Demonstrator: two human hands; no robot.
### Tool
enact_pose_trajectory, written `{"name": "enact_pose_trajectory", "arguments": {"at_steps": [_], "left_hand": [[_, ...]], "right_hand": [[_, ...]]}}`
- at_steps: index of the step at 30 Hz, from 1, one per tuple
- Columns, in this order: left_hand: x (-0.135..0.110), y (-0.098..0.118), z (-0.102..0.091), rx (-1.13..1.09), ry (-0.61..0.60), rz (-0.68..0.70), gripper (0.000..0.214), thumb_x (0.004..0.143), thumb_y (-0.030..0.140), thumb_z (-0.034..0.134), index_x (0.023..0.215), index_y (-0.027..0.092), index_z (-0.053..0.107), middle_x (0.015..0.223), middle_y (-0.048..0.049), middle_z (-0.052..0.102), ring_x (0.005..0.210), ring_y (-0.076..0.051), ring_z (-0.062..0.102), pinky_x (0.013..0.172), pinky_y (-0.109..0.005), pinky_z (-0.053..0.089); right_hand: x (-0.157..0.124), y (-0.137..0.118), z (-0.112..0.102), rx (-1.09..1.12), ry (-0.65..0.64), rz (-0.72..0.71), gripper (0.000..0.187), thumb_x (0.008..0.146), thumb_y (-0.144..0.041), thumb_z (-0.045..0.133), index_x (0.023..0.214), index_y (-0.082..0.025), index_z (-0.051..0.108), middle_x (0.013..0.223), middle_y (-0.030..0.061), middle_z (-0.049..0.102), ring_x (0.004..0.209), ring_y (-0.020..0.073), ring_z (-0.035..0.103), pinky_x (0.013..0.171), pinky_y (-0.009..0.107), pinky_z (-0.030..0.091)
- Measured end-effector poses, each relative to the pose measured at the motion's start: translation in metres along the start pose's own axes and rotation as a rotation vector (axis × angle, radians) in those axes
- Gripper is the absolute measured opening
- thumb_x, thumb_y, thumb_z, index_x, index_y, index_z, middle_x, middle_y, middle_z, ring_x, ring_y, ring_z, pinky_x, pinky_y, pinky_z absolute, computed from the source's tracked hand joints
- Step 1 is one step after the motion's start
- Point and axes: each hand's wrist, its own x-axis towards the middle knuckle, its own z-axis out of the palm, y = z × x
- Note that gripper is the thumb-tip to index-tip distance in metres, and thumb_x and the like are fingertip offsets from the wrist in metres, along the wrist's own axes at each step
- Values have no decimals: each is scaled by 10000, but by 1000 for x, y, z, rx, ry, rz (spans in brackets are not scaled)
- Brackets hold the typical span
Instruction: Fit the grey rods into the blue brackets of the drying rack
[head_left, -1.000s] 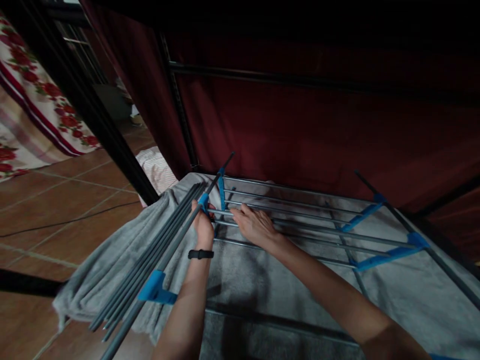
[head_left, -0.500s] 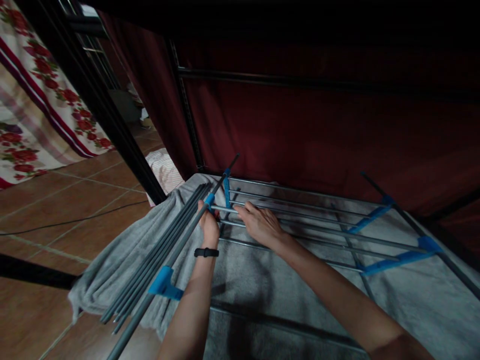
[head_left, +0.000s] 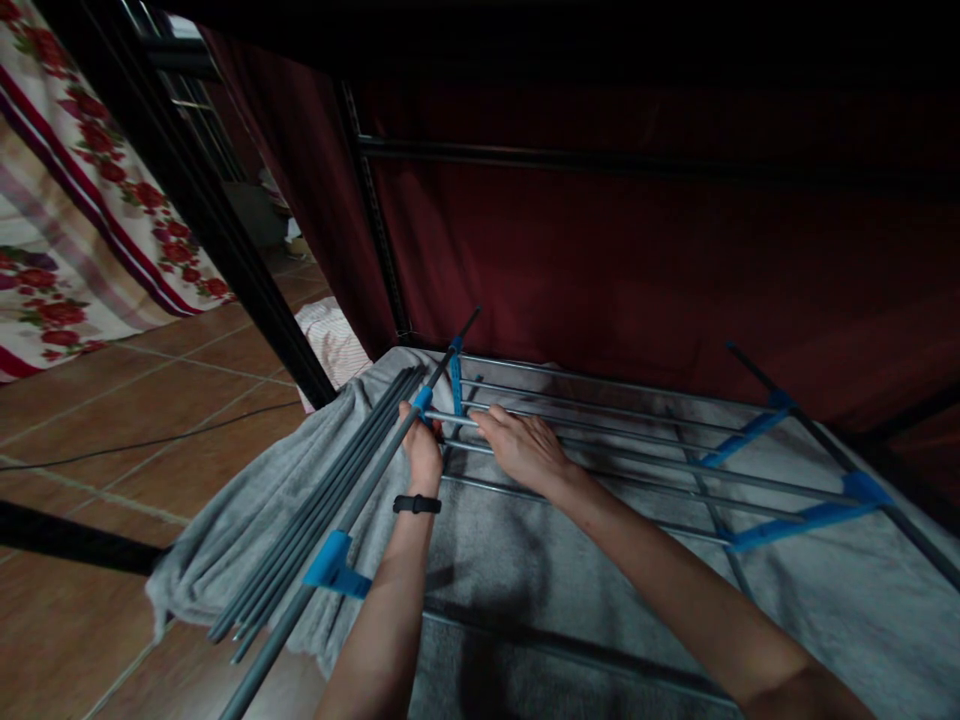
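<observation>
A rack of thin grey metal rods joined by blue plastic brackets stands over a grey blanket (head_left: 540,580). My left hand (head_left: 424,452), a black band on its wrist, is closed around the blue connector (head_left: 423,400) on the long grey side tube (head_left: 379,470); its fingertips are partly hidden. Just right of it, my right hand (head_left: 521,445) grips a metal rod (head_left: 637,457) near the end that meets that connector. Nearer to me, another blue connector (head_left: 337,565) sits on the same side tube. Blue brackets (head_left: 810,520) carry the rods at the right end.
Several loose grey tubes (head_left: 322,500) lie side by side on the blanket, left of the side tube. A black metal frame post (head_left: 195,200) rises at left, and a dark red curtain (head_left: 637,260) hangs behind. Beyond lie the tiled floor (head_left: 150,400) and a black cable (head_left: 187,434).
The whole view has shifted very slightly. Both hands keep the same hold, and the rack looks unchanged.
</observation>
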Motion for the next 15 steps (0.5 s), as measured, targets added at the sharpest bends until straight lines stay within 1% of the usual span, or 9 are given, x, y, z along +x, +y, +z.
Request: {"name": "enact_pose_trajectory", "arguments": {"at_steps": [3,7,11,15], "left_hand": [[1,-2,-1,12,-30,34,515,985,670,522,715,237,452,585,58,460,472,-93,435,468,-228,382],[2,-4,-2,30,-33,20,538,978,693,507,695,239,449,575,52,453,474,-100,439,463,-234,378],[2,-3,-1,25,-8,-5,524,974,688,512,710,239,451,588,55,456,484,-102,449,472,-232,389],[1,-2,-2,47,-17,2,524,983,678,494,698,241,444,574,56,446,474,-105,441,464,-233,378]], "right_hand": [[1,0,-1,7,2,0,412,1140,-367,271,1365,-302,609,1305,58,693,1012,231,723,843,351,507],[4,2,-1,38,13,-22,375,1135,-359,314,1320,-292,633,1279,50,717,1047,234,723,828,339,505],[6,6,-1,95,3,-40,364,1131,-340,342,1328,-290,644,1304,54,727,1117,224,710,885,328,503],[7,8,1,112,12,-51,380,1130,-339,347,1372,-291,636,1370,59,713,1162,226,702,932,336,507]]}}
